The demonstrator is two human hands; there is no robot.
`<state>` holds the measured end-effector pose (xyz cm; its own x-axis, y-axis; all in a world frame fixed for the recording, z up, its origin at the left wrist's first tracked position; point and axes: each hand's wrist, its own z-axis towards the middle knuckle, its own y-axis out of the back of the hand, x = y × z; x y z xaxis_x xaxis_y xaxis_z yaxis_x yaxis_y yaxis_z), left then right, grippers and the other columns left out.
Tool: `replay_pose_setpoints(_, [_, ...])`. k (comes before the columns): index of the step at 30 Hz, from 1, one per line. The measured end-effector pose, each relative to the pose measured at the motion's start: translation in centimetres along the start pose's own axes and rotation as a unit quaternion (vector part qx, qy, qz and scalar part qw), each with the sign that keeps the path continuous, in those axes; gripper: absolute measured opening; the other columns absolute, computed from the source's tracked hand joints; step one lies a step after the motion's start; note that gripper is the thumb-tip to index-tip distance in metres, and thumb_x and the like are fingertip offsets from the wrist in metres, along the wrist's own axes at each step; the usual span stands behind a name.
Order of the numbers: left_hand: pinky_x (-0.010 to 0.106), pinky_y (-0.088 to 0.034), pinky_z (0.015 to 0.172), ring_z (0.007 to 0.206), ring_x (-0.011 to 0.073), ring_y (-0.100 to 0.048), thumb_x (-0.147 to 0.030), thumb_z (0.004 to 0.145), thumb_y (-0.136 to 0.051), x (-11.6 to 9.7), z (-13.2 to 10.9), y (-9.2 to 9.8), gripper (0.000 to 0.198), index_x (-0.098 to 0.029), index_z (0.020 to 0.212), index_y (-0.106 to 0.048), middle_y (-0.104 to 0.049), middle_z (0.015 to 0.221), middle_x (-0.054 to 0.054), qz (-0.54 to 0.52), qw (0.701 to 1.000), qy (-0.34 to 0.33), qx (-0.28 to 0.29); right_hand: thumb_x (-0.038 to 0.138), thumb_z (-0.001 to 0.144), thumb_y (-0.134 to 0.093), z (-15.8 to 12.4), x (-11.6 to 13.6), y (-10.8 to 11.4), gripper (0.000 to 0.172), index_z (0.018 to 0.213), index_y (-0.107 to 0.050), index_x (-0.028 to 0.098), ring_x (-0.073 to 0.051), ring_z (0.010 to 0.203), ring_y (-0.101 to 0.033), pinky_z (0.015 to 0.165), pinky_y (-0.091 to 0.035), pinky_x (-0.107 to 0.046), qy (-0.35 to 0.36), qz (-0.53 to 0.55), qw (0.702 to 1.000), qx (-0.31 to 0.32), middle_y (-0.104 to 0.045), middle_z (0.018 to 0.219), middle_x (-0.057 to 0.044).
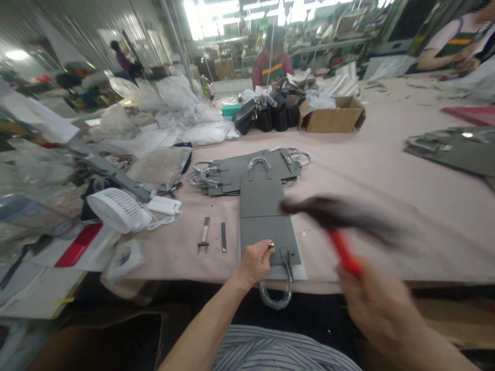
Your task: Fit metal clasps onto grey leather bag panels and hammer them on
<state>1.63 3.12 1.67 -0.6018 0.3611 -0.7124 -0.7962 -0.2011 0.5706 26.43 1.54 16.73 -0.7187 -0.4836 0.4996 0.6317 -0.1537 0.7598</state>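
A grey bag panel (263,201) with plastic-wrapped handles at both ends lies flat before me, its near handle (279,304) hanging past the table edge. My left hand (255,262) rests on the panel's near part, fingers closed around a small metal punch-like tool (271,245) whose shiny top shows; its lower end is hidden. In my right hand (382,299) is a hammer (344,247) with a red handle, raised to the right of the panel. Its dark head is smeared by motion. A metal tool (203,235) and a dark flat strip (223,237) lie left of the panel.
More grey panels (228,175) are stacked behind the work. A white fan (116,210) and white box (164,205) stand left. Black bags (270,111) and a cardboard box (331,118) are farther back. Other grey pieces (460,149) lie right. A person (273,67) sits opposite.
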Motion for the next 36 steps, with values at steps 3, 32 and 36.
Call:
replay_pose_setpoints(3, [0.023,-0.048,0.063,0.065,0.0152,-0.064,-0.017,0.095,-0.049,0.0,-0.1,0.0,0.015,-0.018,0.090,-0.064,-0.068,0.074,0.004,0.004,1.000,-0.004,0.001,0.049,0.101,-0.039,-1.2,-1.5,-1.2,0.037,0.075,-0.049,0.025,-0.013,0.033,-0.035,0.044,-0.013,-0.031,0.042,-0.058,0.987,0.146,-0.047,0.043,0.003])
replay_pose_setpoints(32, [0.027,-0.053,0.063,0.062,0.0175,-0.068,-0.045,0.097,-0.045,1.4,4.6,4.6,0.037,-0.016,0.081,-0.061,-0.068,0.068,0.004,-0.144,0.917,0.330,-0.171,0.017,0.091,-0.052,-3.4,-2.6,-15.1,0.045,0.137,-0.055,0.017,-0.034,0.132,-0.047,0.107,-0.045,-0.052,0.028,-0.023,0.993,0.117,-0.052,0.140,-0.017])
replay_pose_setpoints(36, [0.031,-0.050,0.077,0.084,0.0238,-0.072,-0.034,0.097,-0.048,4.8,4.8,9.9,0.028,-0.018,0.089,-0.069,-0.075,0.086,0.011,0.207,0.913,0.331,-0.116,0.022,0.092,-0.052,-4.2,-2.2,-15.1,0.047,0.139,-0.050,0.016,-0.035,0.128,-0.051,0.104,-0.049,-0.051,-0.034,-0.037,0.997,0.064,-0.050,0.139,-0.020])
